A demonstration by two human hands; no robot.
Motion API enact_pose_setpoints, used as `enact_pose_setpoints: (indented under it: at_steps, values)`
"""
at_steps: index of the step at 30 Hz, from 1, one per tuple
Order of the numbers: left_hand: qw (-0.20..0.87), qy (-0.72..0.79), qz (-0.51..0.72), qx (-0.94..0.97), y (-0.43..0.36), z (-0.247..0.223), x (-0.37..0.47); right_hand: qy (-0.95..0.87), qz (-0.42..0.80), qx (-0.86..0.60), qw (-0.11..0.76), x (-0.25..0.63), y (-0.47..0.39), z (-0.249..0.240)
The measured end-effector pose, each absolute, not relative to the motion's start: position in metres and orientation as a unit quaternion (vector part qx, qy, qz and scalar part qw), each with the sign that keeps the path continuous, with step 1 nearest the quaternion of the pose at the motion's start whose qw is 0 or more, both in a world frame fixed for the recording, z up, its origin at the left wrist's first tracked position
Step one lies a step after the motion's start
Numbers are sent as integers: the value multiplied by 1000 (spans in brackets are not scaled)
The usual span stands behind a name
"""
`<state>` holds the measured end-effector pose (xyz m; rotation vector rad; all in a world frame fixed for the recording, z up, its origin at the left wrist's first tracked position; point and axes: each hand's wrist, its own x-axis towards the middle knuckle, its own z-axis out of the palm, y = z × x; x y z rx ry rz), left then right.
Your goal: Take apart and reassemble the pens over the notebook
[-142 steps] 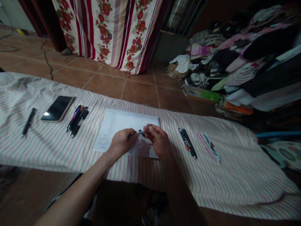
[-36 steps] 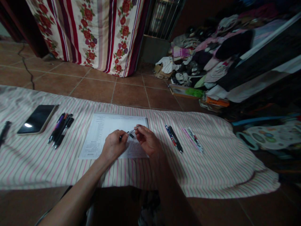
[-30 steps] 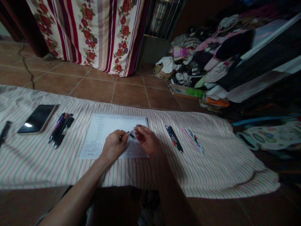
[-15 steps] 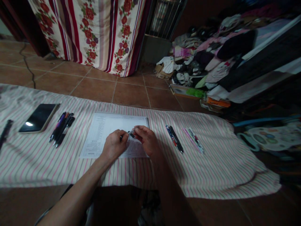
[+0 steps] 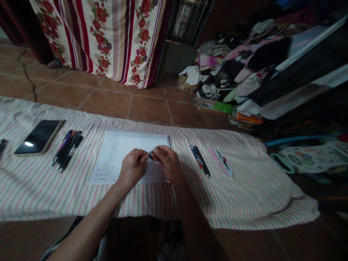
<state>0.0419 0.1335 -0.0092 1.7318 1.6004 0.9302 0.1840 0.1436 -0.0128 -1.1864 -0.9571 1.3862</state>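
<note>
Both my hands meet above a spiral-bound notebook (image 5: pixel 108 159) lying on the striped cloth. A slim pen (image 5: pixel 150 153), dark at one end and pale in the middle, runs between them. My left hand (image 5: pixel 133 162) closes its fingers round the dark end. The fingertips of my right hand (image 5: pixel 167 159) pinch the other end, with a small black part just below. To the right of the notebook lie a couple of dark pens (image 5: pixel 200 160) and a pair of pink and white pens (image 5: pixel 221 161). Left of it rests a bunch of several pens (image 5: pixel 67 150).
A smartphone (image 5: pixel 39 137) lies on the left of the cloth-covered table (image 5: pixel 244 195), with a dark object (image 5: pixel 2 146) at the edge. Beyond are a floral curtain (image 5: pixel 108 40), a tiled floor (image 5: pixel 106 101) and heaped clothes (image 5: pixel 225 69) at the right.
The view has shifted slightly to the right. My hands still hold the pen between them, with the right fingertips slightly closer to the left hand.
</note>
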Motion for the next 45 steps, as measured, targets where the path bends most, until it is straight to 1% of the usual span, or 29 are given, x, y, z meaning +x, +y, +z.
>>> enact_pose_setpoints:
  at_steps: [9, 17, 24, 33, 39, 45]
  values:
    - [310, 584, 378, 648, 132, -11, 48, -370, 587, -489, 529, 183, 145, -7]
    - [349, 569, 401, 627, 132, -12, 50, -368, 586, -476, 543, 185, 145, -5]
    - [345, 569, 417, 619, 132, -14, 49, -404, 574, -467, 538, 186, 144, -3]
    - [324, 567, 401, 643, 131, -9, 42, -425, 561, -454, 546, 189, 145, -5]
    - [318, 566, 386, 655, 131, -6, 34, -511, 497, -455, 533, 192, 144, -5]
    - [286, 549, 366, 695, 132, -7, 24, -563, 455, -474, 501, 192, 141, -13]
